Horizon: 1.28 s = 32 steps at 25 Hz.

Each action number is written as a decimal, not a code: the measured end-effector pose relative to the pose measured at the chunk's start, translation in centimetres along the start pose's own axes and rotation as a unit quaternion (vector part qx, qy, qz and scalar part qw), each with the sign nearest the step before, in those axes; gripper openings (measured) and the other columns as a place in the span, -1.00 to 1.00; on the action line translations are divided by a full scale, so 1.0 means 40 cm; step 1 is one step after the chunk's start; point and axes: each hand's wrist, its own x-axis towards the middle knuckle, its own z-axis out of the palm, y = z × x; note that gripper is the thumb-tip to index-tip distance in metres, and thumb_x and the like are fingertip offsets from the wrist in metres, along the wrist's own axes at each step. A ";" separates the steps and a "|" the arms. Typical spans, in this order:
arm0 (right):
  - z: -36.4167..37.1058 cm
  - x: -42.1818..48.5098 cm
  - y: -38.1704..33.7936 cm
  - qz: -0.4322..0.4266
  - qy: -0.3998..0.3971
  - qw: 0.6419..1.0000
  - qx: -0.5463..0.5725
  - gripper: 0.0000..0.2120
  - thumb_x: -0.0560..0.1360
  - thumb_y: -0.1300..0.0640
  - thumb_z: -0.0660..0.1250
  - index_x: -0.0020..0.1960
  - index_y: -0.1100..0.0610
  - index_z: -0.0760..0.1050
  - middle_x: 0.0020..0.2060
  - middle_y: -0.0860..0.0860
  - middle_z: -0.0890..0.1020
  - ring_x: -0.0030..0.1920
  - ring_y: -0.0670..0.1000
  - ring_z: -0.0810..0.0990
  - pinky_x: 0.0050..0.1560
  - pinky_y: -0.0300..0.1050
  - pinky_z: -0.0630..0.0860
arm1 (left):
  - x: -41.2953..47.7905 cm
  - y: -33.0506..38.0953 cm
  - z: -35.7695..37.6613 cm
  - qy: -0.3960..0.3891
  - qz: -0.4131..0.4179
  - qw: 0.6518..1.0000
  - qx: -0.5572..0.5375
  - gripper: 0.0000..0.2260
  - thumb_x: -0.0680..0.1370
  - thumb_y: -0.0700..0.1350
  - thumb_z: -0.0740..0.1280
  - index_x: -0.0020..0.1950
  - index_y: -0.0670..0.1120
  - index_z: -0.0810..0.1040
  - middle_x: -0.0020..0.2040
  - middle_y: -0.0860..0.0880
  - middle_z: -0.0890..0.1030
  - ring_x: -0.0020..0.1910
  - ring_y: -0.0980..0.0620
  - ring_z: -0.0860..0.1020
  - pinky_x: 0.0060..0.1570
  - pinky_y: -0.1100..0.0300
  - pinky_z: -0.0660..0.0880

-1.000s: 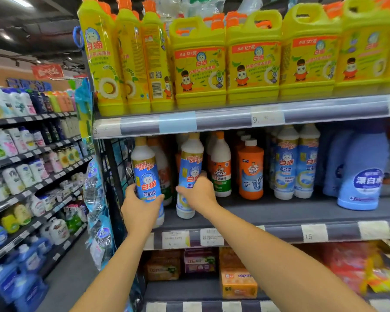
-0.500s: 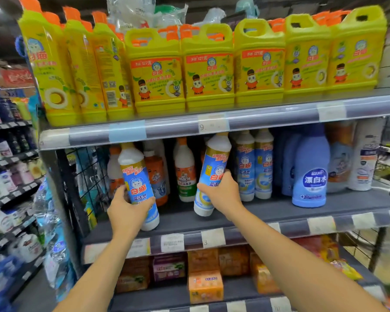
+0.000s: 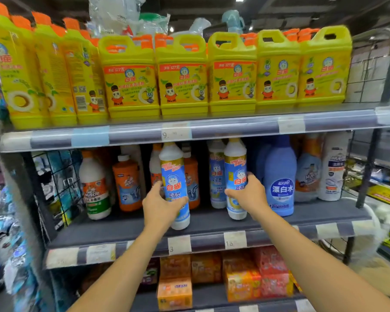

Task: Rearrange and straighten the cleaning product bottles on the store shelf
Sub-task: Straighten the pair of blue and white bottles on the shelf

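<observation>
Head | left hand [image 3: 161, 204] grips bottle [image 3: 175, 183] | right hand [image 3: 249, 195] grips second bottle [image 3: 235, 176]

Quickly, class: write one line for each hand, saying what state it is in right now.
Left hand: grips the nearer blue-label bottle.
Right hand: grips the farther blue-label bottle.

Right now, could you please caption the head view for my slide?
Left hand grips the left blue-labelled bottle, right hand the right blue-labelled bottle, at the middle shelf.
</observation>
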 end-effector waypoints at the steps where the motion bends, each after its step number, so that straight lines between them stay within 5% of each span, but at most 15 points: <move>1: -0.008 0.009 0.008 0.003 0.002 1.000 -0.006 -0.45 0.26 0.16 0.59 0.18 0.16 0.44 0.08 0.12 0.64 -0.06 0.05 0.58 -0.04 -0.06 0.53 | -0.007 0.010 0.022 -0.011 -0.003 1.000 -0.003 -0.57 0.28 -0.12 0.60 0.05 0.04 0.50 -0.14 0.17 0.60 -0.20 0.34 0.57 -0.35 0.45 0.47; 7: -0.028 0.043 0.045 0.012 0.000 1.000 -0.014 -0.44 0.26 0.15 0.58 0.18 0.19 0.45 0.06 0.16 0.64 0.01 0.17 0.61 -0.03 0.01 0.55 | -0.032 0.060 0.139 -0.050 -0.006 0.999 -0.003 -0.57 0.29 -0.13 0.59 0.05 0.03 0.49 -0.09 0.12 0.61 -0.14 0.27 0.59 -0.28 0.38 0.53; 11: -0.033 0.040 0.061 0.007 -0.011 1.000 0.010 -0.48 0.30 0.10 0.55 0.18 0.13 0.44 0.05 0.11 0.64 -0.02 0.12 0.61 -0.04 -0.03 0.53 | -0.032 0.076 0.204 -0.041 -0.028 0.999 -0.010 -0.58 0.27 -0.12 0.60 0.04 -0.02 0.51 -0.04 0.02 0.65 -0.08 0.09 0.65 -0.11 0.07 0.64; 20: -0.039 0.028 0.087 0.019 -0.064 0.997 0.038 -0.47 0.33 0.16 0.50 0.22 0.10 0.35 0.08 0.07 0.62 0.02 0.07 0.60 -0.04 -0.07 0.52 | -0.026 0.085 0.297 -0.041 -0.042 0.998 -0.015 -0.47 0.25 -0.14 0.61 0.16 -0.08 0.53 0.01 -0.06 0.68 -0.04 0.01 0.65 -0.03 -0.02 0.63; 32: -0.053 0.008 0.139 0.014 -0.136 0.991 -0.011 -0.48 0.40 0.15 0.50 0.25 0.18 0.34 0.15 0.11 0.59 0.10 0.09 0.59 0.10 0.01 0.56 | -0.039 0.025 0.310 -0.099 -0.055 0.993 0.026 -0.37 0.22 -0.21 0.62 0.21 -0.02 0.44 0.03 0.03 0.62 -0.03 0.08 0.61 0.00 0.13 0.59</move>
